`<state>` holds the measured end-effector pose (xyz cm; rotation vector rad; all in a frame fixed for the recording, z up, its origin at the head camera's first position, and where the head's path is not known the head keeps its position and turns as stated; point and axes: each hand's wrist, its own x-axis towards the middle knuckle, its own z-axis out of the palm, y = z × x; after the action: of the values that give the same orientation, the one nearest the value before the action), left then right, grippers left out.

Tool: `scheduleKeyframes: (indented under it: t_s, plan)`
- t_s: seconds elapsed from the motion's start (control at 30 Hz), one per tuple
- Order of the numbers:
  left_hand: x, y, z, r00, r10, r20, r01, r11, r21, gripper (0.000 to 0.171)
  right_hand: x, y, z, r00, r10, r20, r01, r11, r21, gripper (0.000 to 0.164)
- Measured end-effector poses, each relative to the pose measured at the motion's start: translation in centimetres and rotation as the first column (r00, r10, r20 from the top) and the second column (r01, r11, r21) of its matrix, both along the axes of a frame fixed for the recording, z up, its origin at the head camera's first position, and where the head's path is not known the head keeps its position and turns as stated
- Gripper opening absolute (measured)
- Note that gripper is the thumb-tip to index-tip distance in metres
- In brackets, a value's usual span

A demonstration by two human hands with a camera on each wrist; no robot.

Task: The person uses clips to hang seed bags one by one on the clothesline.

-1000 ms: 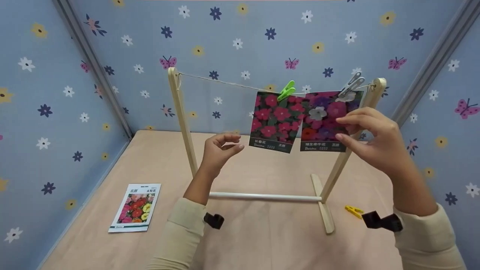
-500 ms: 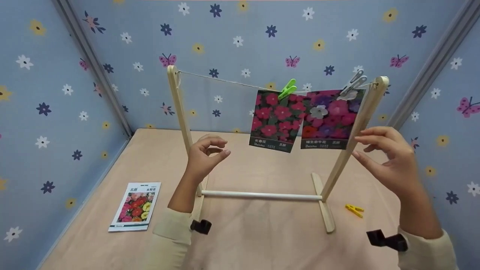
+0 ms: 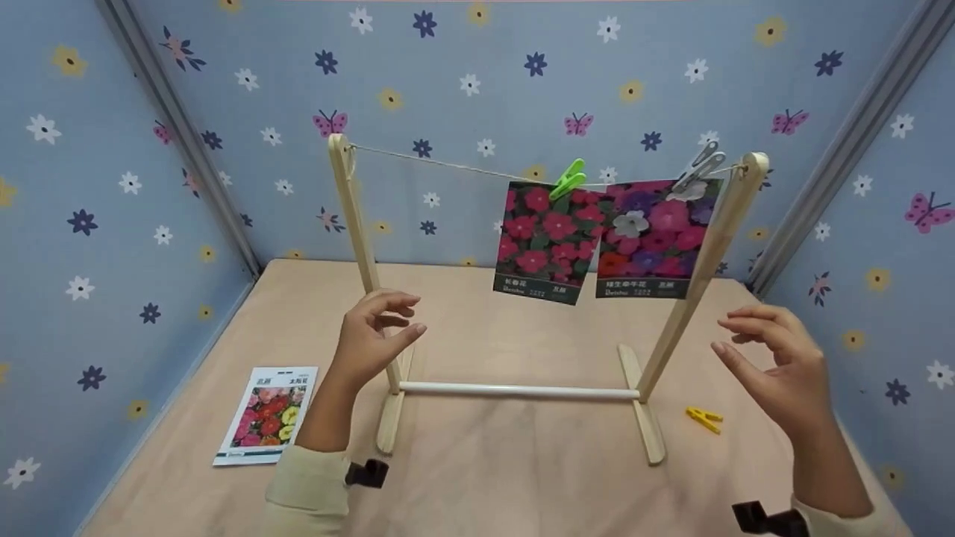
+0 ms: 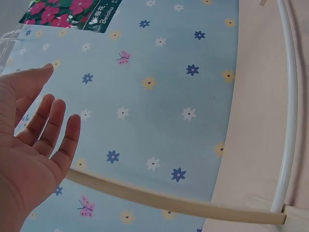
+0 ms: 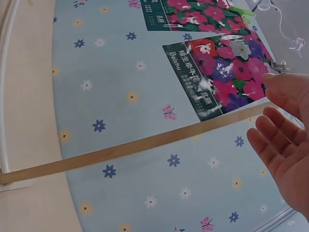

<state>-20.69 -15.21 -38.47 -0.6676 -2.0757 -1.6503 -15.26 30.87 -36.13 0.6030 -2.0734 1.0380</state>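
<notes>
My left hand (image 3: pixel 373 339) hovers by the rack's left post (image 3: pixel 351 216), fingers loosely bent and holding nothing. To the right of the right post (image 3: pixel 701 276), my right hand (image 3: pixel 783 369) is likewise bare, thumb and fingers apart. From the string (image 3: pixel 448 162) hang two flower seed packets. A green clothespin (image 3: pixel 569 179) holds the pink-flowered packet (image 3: pixel 548 239), which tilts slightly. The mixed-colour packet (image 3: pixel 649 239) is held by a grey clothespin (image 3: pixel 697 168) near the right post. Both wrist views show empty palms, the left (image 4: pixel 29 164) and the right (image 5: pixel 289 159).
On the table (image 3: pixel 522 477) at left lies a white seed packet (image 3: pixel 267 414), partly behind the left forearm. A yellow clothespin (image 3: pixel 703 420) lies right of the rack's right foot (image 3: pixel 649 432). A white bar (image 3: pixel 515 390) joins the posts low down. Patterned walls (image 3: pixel 477 97) enclose the table.
My right hand has left the mixed-colour packet, moving down and right past the post. My left hand has drawn back down and left. Both packets stay hanging.
</notes>
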Motion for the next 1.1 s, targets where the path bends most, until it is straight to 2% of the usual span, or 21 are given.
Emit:
scheduleKeyframes:
  t_s: [0.17, 0.43, 0.6, 0.7, 0.9, 1.1]
  plan:
    - [0.6, -0.9, -0.2, 1.000, 0.011, 0.026, -0.011, 1.000, -0.028, 0.035, -0.1, 1.3, -1.7, 0.997, -0.030, 0.068, 0.032, 0.999, -0.029, 0.040]
    - [1.3, -2.5, -0.9, 1.000, 0.029, 0.000, -0.029, 0.999, -0.038, 0.037, 0.6, 2.4, -3.3, 0.994, -0.024, 0.108, 0.029, 0.998, -0.053, 0.043]
    - [1.7, -3.4, -1.5, 0.998, 0.055, 0.021, -0.054, 0.998, -0.034, 0.038, 1.0, 3.0, -4.3, 0.993, 0.036, 0.113, -0.023, 0.993, -0.115, 0.050]
    - [2.0, -3.9, -1.7, 0.997, 0.072, 0.016, -0.071, 0.997, -0.042, 0.039, 1.2, 3.4, -4.7, 0.988, 0.052, 0.147, -0.030, 0.989, -0.148, 0.058]
    - [2.5, -4.8, -2.2, 0.994, 0.108, 0.006, -0.107, 0.993, -0.045, 0.040, 1.6, 4.0, -5.5, 0.974, -0.003, 0.225, 0.031, 0.992, -0.120, 0.065]
    - [3.3, -6.1, -3.0, 0.984, 0.164, 0.070, -0.162, 0.986, -0.033, 0.040, 1.9, 4.9, -6.6, 0.962, -0.053, 0.267, 0.079, 0.993, -0.088, 0.066]
